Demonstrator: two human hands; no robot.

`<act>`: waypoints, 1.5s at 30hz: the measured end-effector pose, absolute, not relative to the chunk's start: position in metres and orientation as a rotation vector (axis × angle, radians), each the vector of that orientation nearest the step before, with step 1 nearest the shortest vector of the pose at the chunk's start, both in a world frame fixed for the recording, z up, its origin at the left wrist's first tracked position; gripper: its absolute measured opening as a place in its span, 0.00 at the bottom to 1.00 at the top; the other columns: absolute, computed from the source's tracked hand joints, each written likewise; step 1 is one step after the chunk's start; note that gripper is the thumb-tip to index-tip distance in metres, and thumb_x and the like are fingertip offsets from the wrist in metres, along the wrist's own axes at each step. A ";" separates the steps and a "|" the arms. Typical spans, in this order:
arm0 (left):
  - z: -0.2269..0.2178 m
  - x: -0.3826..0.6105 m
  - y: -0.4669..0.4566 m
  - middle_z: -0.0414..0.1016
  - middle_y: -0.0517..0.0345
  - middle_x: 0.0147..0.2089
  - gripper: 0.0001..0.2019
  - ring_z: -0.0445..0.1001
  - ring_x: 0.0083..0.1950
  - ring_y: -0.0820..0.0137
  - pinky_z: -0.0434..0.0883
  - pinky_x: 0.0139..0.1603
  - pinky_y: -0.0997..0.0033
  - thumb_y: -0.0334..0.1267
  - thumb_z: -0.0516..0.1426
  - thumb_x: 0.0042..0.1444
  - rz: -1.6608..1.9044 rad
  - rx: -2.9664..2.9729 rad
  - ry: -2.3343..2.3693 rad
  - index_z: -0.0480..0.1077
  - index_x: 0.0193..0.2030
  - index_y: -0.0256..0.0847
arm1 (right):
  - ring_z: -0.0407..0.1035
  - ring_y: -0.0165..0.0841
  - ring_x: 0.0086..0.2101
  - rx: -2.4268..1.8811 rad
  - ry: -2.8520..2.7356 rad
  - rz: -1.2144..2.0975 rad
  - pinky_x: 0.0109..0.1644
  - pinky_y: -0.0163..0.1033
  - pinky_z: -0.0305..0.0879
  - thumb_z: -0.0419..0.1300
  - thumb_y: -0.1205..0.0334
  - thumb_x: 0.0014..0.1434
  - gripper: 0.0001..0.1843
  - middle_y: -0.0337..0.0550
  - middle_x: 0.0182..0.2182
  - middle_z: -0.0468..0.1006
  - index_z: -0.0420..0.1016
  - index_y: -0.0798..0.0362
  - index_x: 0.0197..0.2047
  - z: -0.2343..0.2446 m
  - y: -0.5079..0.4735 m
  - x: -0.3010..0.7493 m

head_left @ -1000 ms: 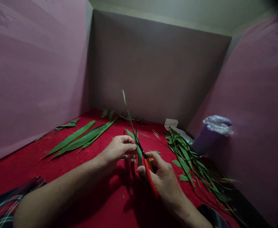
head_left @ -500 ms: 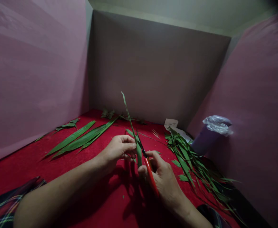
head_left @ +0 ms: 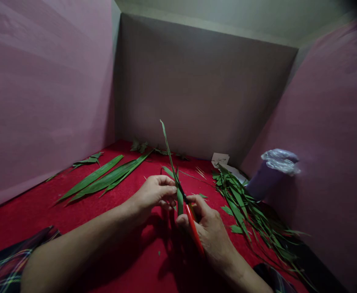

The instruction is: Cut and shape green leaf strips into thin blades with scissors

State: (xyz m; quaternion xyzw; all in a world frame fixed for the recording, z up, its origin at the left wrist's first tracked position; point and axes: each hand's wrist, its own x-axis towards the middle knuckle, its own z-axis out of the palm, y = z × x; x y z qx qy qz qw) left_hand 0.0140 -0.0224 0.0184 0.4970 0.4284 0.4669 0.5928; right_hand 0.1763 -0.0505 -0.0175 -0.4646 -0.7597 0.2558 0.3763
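My left hand pinches a long narrow green leaf that stands up and leans away from me. My right hand grips red-handled scissors, and their dark blades meet the leaf just right of my left fingers. Both hands hover low over the red cloth, close together at the middle.
Long whole leaves lie on the cloth at the left. A heap of cut leaf strips spreads at the right, beside a purple bin lined with clear plastic. A white paper slip sits by the back wall. Pink walls close in on both sides.
The leaf's tip has shifted slightly right and down. Both hands stay in nearly the same place with the scissors at the leaf.
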 end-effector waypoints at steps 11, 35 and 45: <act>0.016 0.013 -0.022 0.70 0.60 0.20 0.06 0.68 0.21 0.74 0.63 0.22 0.75 0.33 0.59 0.41 1.071 1.175 0.991 0.64 0.25 0.37 | 0.66 0.30 0.23 -1.175 -1.947 0.576 0.25 0.30 0.57 0.60 0.50 0.53 0.16 0.37 0.22 0.74 0.69 0.52 0.40 -0.018 -0.052 0.176; 0.016 0.015 -0.021 0.70 0.60 0.19 0.06 0.67 0.19 0.75 0.66 0.21 0.74 0.32 0.58 0.40 1.075 1.161 1.005 0.63 0.25 0.37 | 0.63 0.28 0.22 -1.174 -1.968 0.649 0.24 0.30 0.54 0.56 0.51 0.57 0.14 0.35 0.20 0.71 0.67 0.53 0.41 -0.024 -0.048 0.179; 0.015 0.015 -0.020 0.71 0.58 0.19 0.06 0.69 0.20 0.74 0.66 0.21 0.73 0.32 0.58 0.38 1.074 1.172 1.014 0.64 0.25 0.37 | 0.64 0.29 0.22 -1.177 -1.958 0.693 0.24 0.30 0.55 0.57 0.51 0.56 0.15 0.34 0.19 0.69 0.67 0.54 0.41 -0.023 -0.048 0.177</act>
